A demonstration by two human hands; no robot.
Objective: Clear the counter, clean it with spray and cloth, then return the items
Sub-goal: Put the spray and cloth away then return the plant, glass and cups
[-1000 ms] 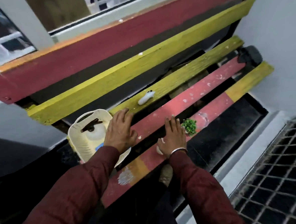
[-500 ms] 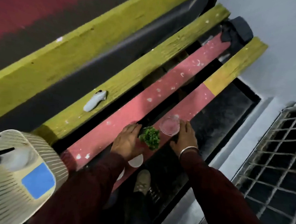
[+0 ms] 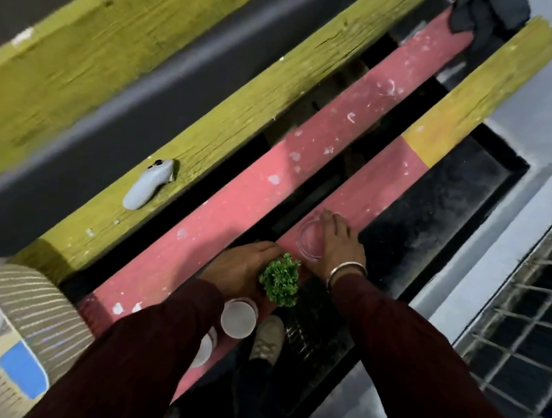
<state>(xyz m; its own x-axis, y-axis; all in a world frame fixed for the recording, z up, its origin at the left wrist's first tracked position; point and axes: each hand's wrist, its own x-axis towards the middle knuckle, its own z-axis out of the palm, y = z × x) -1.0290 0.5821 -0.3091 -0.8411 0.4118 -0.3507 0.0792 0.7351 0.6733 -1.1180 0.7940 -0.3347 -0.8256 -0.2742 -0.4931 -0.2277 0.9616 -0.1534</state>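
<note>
Head view: at lower centre of the frame, the left hand [image 3: 243,265] is laid beside a small green plant [image 3: 280,279], touching its left side; whether it is gripped cannot be told. The right hand [image 3: 339,243] is spread flat against a clear glass [image 3: 311,240] standing on the pink plank [image 3: 359,197]. Two white cups [image 3: 238,316] are seen below the plant. A white controller [image 3: 148,183] is rested on the yellow plank [image 3: 241,122], and a cream basket [image 3: 12,322] is cut off at lower left.

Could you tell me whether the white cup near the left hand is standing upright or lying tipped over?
Upright: the white cup on the pink wooden slat shows its round open mouth facing straight up at the camera. Whether it holds anything, I cannot tell.
</note>
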